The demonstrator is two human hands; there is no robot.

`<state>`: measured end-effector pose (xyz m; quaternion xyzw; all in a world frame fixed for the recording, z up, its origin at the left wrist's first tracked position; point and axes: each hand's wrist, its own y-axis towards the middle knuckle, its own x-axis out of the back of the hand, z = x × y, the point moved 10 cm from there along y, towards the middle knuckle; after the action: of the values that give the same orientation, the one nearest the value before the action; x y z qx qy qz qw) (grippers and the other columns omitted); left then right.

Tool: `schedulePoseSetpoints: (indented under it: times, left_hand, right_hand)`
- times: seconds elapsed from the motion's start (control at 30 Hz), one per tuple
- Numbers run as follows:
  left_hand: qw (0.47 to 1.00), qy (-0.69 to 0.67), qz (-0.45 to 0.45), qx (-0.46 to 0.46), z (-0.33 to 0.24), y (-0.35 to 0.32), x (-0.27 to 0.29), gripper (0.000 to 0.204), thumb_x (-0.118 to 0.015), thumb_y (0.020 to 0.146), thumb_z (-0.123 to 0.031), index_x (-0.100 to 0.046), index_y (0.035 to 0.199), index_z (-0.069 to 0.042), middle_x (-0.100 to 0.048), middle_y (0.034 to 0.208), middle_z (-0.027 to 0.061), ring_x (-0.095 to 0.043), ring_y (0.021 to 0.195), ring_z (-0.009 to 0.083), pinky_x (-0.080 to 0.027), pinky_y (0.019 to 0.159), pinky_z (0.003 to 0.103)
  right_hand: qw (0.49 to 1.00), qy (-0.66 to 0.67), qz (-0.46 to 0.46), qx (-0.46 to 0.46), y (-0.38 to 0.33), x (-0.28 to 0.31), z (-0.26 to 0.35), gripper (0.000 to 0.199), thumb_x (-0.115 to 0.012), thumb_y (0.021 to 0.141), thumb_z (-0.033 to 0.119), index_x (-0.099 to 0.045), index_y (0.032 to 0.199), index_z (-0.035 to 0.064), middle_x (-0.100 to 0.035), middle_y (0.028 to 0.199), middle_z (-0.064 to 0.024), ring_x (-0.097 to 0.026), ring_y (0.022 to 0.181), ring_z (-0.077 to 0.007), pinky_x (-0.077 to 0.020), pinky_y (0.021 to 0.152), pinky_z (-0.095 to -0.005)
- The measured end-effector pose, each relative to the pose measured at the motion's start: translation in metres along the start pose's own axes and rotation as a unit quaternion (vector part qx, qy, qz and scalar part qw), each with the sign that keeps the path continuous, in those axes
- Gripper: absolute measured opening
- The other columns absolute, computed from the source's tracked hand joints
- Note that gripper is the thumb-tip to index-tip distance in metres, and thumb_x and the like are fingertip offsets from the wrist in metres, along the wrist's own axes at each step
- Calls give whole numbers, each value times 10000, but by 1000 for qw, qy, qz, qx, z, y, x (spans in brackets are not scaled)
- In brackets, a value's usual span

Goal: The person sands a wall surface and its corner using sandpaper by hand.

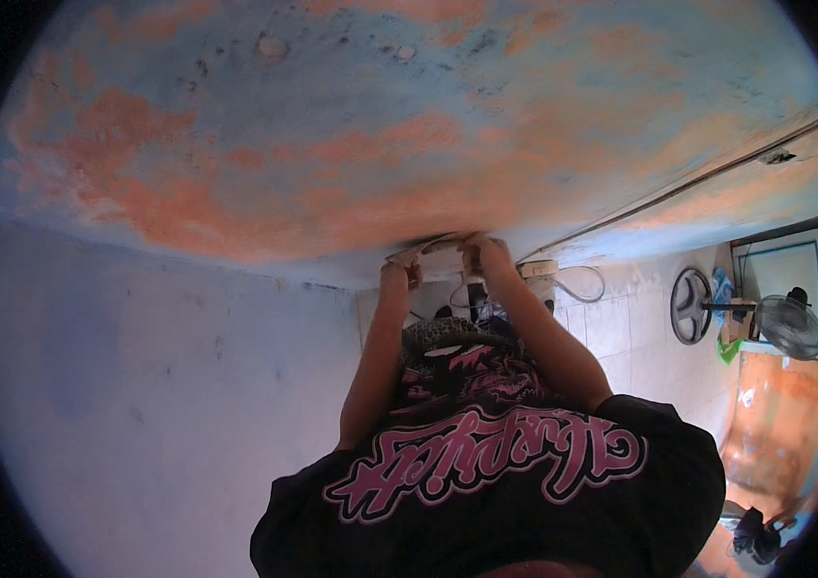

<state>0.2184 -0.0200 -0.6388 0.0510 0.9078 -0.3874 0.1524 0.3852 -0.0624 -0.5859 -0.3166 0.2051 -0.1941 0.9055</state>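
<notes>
Looks like the steadying step: gripping a pale thin strip [443,245] with left hand [410,274] at its left end and right hand [482,252] at its right, close up by the far patchy orange-and-blue wall [332,202]. Seemingly clamped on both ends, but can't make out exact finger placement. Next, probably need to keep both ends level and pressure even.

The thin, pale, curved strip [436,242] held at the blue-and-orange painted wall [409,144] is too blurred to identify, the bare left grip [410,272] and bare right grip [482,254] have fingers partly hidden, and the black, pink-lettered shirt [505,525] is cut off by the lower edge.
</notes>
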Motion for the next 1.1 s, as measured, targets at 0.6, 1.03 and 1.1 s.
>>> schedulePoseSetpoints:
  times: [0.6,1.03,1.1]
  left_hand:
    - [999,28,-25,2,2,16,30,225,-424,806,-270,-495,730,-70,-449,547,15,-412,413,136,-313,354,276]
    - [996,48,-49,-56,-45,-8,13,260,-363,832,-240,-459,648,-84,-438,524,11,-402,407,133,-290,375,271]
    - [995,64,-41,-61,-51,-14,4,283,-360,835,-271,-463,644,-90,-449,531,13,-406,412,135,-295,380,272]
  right_hand:
    - [990,16,97,-97,25,-41,-54,150,-420,762,192,-435,645,100,-388,504,-4,-345,424,-112,-283,396,-257]
    - [983,98,69,-142,-16,-61,-19,168,-426,756,215,-386,614,133,-361,481,15,-312,408,-103,-240,390,-242]
    - [987,83,72,-120,-9,-54,-14,167,-427,757,216,-390,618,133,-361,481,17,-313,408,-102,-245,390,-240]
